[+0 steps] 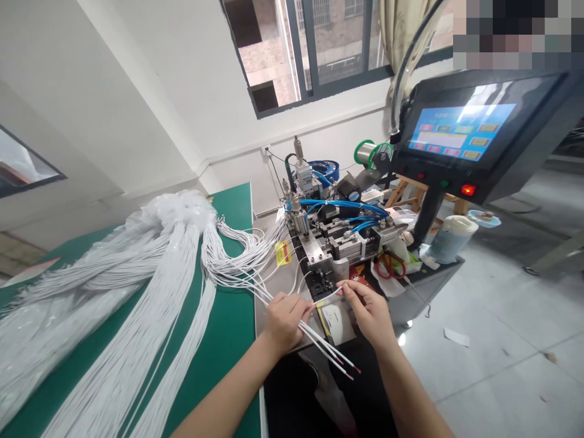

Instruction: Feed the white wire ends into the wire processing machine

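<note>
My left hand [286, 319] is closed around a few white cables [322, 344], whose reddish tips stick out below it toward me. One white cable [326, 298] runs from this hand across to my right hand [367, 307], which pinches it near its end between thumb and fingertips. Both hands are just in front of the bench machine [328, 243], with its metal blocks and blue air hoses. The cables trail back from my left hand to a large pile of white cables [182, 261] on the green table [232, 340].
A control screen [463, 131] on a post stands at the right, with a lit red button. Red-handled scissors [390, 266] and a translucent tub [451, 237] are beside the machine. Behind is a wire spool [371, 154] with green rims. A yellow label [283, 253] marks the machine table.
</note>
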`<state>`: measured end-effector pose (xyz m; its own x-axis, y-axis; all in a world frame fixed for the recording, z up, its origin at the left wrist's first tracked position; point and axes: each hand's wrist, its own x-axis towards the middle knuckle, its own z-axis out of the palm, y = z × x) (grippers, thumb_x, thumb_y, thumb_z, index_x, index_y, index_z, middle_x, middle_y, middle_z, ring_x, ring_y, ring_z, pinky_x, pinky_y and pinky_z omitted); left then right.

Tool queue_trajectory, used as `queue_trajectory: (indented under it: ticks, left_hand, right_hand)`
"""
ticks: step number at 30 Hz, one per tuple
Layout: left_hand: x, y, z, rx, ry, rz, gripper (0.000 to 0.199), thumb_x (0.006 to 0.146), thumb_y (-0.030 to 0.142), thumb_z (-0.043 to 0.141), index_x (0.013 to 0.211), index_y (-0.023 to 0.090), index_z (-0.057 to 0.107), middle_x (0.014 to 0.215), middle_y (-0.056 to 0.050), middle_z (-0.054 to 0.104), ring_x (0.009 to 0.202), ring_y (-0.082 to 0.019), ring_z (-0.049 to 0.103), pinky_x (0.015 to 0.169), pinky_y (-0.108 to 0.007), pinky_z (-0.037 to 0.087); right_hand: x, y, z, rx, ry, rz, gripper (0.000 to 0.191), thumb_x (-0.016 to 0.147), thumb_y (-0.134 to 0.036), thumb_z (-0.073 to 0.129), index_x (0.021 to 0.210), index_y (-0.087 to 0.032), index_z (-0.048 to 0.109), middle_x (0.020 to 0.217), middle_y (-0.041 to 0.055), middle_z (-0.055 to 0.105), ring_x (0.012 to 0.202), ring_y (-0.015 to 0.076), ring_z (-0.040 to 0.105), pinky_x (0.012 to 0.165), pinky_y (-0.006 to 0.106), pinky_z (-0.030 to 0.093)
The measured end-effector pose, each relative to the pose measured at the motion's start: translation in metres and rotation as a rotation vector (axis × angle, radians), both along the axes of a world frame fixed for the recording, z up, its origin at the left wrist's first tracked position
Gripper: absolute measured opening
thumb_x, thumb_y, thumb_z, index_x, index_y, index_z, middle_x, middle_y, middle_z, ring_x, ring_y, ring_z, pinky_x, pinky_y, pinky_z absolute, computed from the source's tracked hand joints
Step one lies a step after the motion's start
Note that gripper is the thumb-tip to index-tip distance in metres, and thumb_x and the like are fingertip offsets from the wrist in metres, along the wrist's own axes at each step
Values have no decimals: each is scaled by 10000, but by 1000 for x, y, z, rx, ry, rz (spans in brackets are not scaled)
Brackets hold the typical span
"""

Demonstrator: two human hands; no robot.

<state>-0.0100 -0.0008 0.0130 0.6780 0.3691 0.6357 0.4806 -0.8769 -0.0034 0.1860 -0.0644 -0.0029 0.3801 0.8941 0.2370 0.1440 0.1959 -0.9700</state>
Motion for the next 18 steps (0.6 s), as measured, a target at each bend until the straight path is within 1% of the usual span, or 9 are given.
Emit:
queue_trajectory:
  ticks: [4,6,7,9,11,13,15,18]
  left_hand:
    - [0,2,-3,-24,-8,17,143,885,175,505,771,177,591,687,-10,620,649,-132,550,637,-292,341]
    - [0,3,-3,-38,-7,10,139,890,166,482,868,182,618,730,-21,631,696,-144,560,660,-299,345]
    - [-1,3,-3,-44,5,3,169,891,160,467,943,187,626,754,-28,635,717,-153,558,669,-304,347]
    - [-1,3,-2,-48,47,-9,268,888,149,441,1091,197,610,786,-42,634,747,-172,542,678,-315,348]
    - [-2,3,0,-40,81,-12,329,882,141,428,1163,198,590,787,-49,621,763,-185,523,684,-321,350]
    - [-2,3,0,-25,89,-1,352,875,136,429,1182,198,589,770,-50,602,776,-191,514,694,-325,352]
    - [-2,3,0,-17,92,20,363,868,135,439,1190,206,592,749,-46,583,774,-191,507,699,-327,350]
    - [-1,4,-2,-32,101,62,370,855,140,467,1190,224,600,751,-47,575,772,-190,500,712,-335,342]
  right_hand:
    - [8,4,0,-73,71,148,343,851,-462,558,895,-146,685,796,63,693,776,206,637,716,286,489]
    - [13,8,0,-93,70,178,340,821,-462,589,858,-137,683,771,61,687,754,203,628,693,283,482]
    - [15,9,0,-96,48,173,331,812,-455,597,846,-136,680,767,61,685,740,200,622,679,280,477]
    - [18,13,0,-94,-41,136,294,811,-424,591,839,-142,672,766,58,680,708,189,608,643,271,462]
    - [20,15,1,-86,-180,86,238,817,-377,577,831,-157,664,758,48,672,677,178,593,612,263,441]
    - [23,17,3,-71,-333,69,178,817,-327,567,815,-174,659,743,33,662,654,167,576,602,260,423]
    - [24,20,4,-51,-439,85,144,815,-300,565,806,-185,651,729,19,652,633,157,560,592,255,408]
    - [25,25,3,-30,-461,102,180,845,-321,530,786,-187,634,704,10,634,620,149,548,584,248,396]
